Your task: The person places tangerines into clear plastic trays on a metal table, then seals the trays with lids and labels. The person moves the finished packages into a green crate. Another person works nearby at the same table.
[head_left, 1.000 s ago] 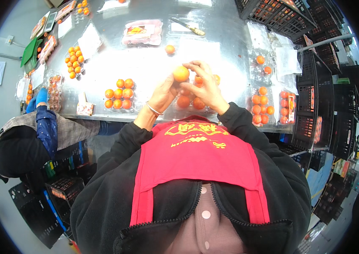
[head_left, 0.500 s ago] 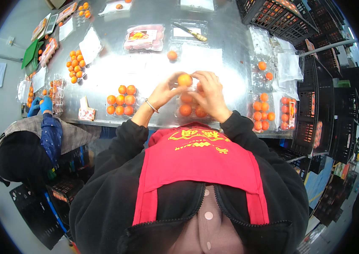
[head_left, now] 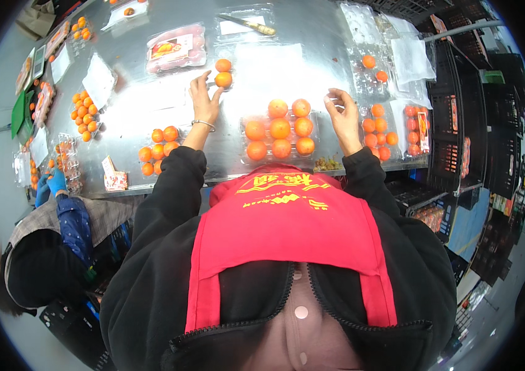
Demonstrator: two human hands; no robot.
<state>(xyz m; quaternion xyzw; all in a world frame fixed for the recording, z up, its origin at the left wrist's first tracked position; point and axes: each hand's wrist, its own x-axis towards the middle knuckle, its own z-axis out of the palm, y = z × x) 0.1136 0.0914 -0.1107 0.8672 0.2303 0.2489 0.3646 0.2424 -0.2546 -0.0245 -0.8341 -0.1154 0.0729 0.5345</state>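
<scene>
In front of me a clear plastic tray (head_left: 315, 117) holds several oranges (head_left: 280, 128) in rows; its far row shows two, at the middle and right. My left hand (head_left: 205, 106) is beyond the tray's left side, fingers apart and nothing gripped. Its thumb and fingertips are beside a loose orange (head_left: 223, 80) on the steel table, and another orange (head_left: 223, 65) sits just behind that one. To the right of the tray, my right hand (head_left: 344, 117) hovers with fingers loosely bent and apart, holding nothing.
Left of my left forearm stands another orange tray (head_left: 157, 150). Behind are a packed clear box (head_left: 176, 48) and a knife (head_left: 247, 24) on a tray. Filled trays (head_left: 379, 125) and black crates (head_left: 449, 117) line the right. A co-worker's blue-gloved hands (head_left: 56, 180) work at far left.
The orange that was between my hands now appears beside the loose one. My hands have parted to either side, uncovering the tray. The whole view has shifted.
</scene>
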